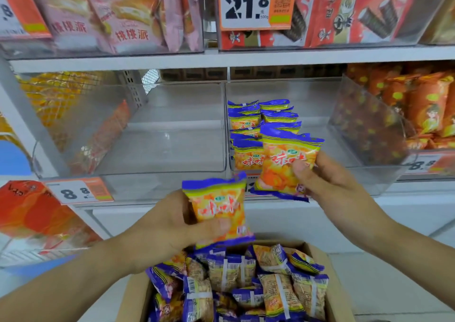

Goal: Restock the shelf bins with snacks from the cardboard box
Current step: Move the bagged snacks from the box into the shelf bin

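My left hand (170,225) grips an orange-and-blue snack packet (216,206) upright just above the cardboard box (330,272). My right hand (327,181) pinches a second matching packet (283,164) at the front lip of a clear shelf bin (320,125). Rows of the same packets (248,129) stand along that bin's left side. The box at the bottom centre holds several loose packets (246,284).
Left of the stocked bin is a clear bin (172,134) with nothing in it. Bins of orange snacks (418,110) sit at the right and yellow ones (56,100) at the left. Price tags (78,191) hang on the shelf edge. An upper shelf (221,58) overhangs the bins.
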A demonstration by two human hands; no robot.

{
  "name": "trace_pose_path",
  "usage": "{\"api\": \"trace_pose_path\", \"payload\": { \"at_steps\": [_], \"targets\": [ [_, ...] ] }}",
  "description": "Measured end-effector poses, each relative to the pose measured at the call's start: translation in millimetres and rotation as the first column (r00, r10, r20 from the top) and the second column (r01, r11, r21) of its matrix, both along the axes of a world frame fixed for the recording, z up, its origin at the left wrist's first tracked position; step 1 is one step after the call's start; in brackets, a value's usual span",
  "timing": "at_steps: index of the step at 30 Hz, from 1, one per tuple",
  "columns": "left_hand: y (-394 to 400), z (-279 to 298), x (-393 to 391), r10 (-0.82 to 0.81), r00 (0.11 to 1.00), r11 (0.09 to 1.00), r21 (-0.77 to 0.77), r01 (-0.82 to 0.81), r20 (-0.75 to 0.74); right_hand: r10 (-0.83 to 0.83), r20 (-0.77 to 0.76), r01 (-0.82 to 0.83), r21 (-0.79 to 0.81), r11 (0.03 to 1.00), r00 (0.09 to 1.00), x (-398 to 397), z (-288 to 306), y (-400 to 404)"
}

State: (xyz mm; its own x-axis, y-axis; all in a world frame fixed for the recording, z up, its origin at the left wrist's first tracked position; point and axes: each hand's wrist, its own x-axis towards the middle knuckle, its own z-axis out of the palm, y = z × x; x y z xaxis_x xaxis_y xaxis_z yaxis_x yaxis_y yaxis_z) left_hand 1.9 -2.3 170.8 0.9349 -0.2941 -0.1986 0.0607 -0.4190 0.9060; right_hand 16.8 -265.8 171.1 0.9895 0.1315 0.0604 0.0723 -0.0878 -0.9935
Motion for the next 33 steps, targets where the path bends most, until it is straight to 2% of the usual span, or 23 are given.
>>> {"api": "trace_pose_path", "payload": {
  "at_steps": [4,9,12,15,19,23,26,31,33],
  "targets": [
    [-8,-3,-1,0.12,0.992,0.982,-0.153,-0.115,0.025,-0.032,-0.029,0.034,0.065,0.997,0.999,-2,-5,-1],
    [-12,-12,1,0.244,0.97,0.948,-0.209,-0.241,-0.011,0.116,-0.038,-0.116,-0.011,0.993,0.993,-12,-8,8],
    [-16,-12,0,0.227,0.974,0.945,-0.238,-0.226,-0.024,0.144,-0.045,-0.146,-0.051,0.988,0.989,-15,-9,11],
    [-19,-13,-1,0.182,0.982,0.933,-0.307,-0.188,-0.05,0.156,-0.097,-0.153,0.039,0.987,0.983,-15,-10,13],
    [-21,-8,-8,0.09,0.996,0.964,-0.255,-0.081,0.023,0.143,-0.099,-0.135,0.086,0.987,0.985,-15,-8,11],
    [-21,-8,-11,0.0,1.0,0.954,-0.299,0.006,0.021,0.126,-0.033,-0.127,-0.029,0.991,0.991,-17,-4,10],
    [-25,-12,-14,-0.018,0.999,0.971,-0.235,0.027,0.043,0.158,-0.016,-0.158,-0.069,0.985,0.987,-21,-4,15],
    [-26,-13,-9,0.035,0.997,0.985,-0.17,-0.023,0.067,0.181,-0.13,-0.177,0.039,0.983,0.975,-17,-3,13],
    [-25,-9,-5,0.026,0.998,0.986,-0.168,-0.017,0.049,0.205,-0.125,-0.195,0.085,0.977,0.971,-14,4,9]
  ]
}}
